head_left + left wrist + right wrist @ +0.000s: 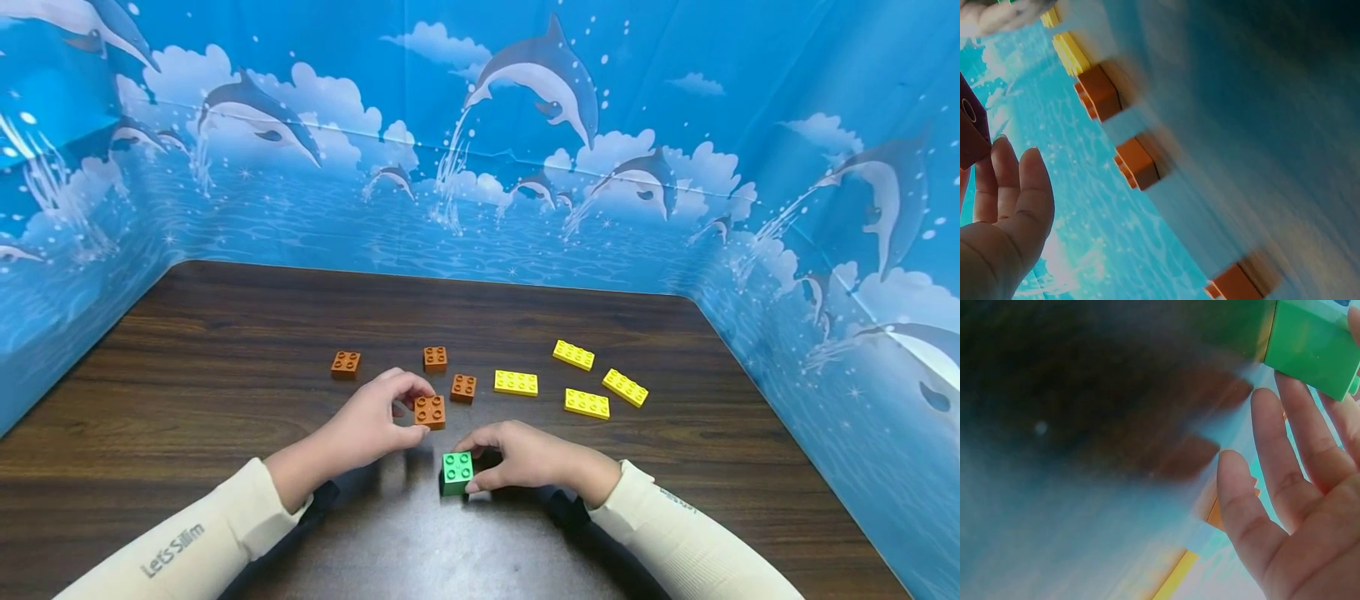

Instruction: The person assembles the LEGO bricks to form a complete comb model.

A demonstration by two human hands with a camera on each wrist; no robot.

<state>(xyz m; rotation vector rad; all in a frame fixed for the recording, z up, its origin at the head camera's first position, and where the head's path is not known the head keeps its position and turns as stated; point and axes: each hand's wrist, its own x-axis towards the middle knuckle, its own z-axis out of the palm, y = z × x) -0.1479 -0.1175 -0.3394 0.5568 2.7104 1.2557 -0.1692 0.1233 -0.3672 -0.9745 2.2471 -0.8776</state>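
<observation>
My left hand (382, 414) pinches an orange-brown toy building brick (430, 412) between thumb and fingers. In the left wrist view that brick (974, 134) is at the left edge, held off the table, with its hollow underside partly showing. Just to the right and nearer, my right hand (517, 454) grips a green building brick (457, 473) by its sides. The right wrist view shows the green brick (1313, 347) standing on the table, with fingertips against its side. The two held bricks are apart, the orange-brown one farther from me.
Three more orange-brown bricks (346, 364), (435, 359), (463, 388) lie beyond my left hand on the dark wooden table (247, 333). Several flat yellow bricks (516, 382) lie to the right. A blue dolphin-print curtain (337, 208) encloses the table's back and sides.
</observation>
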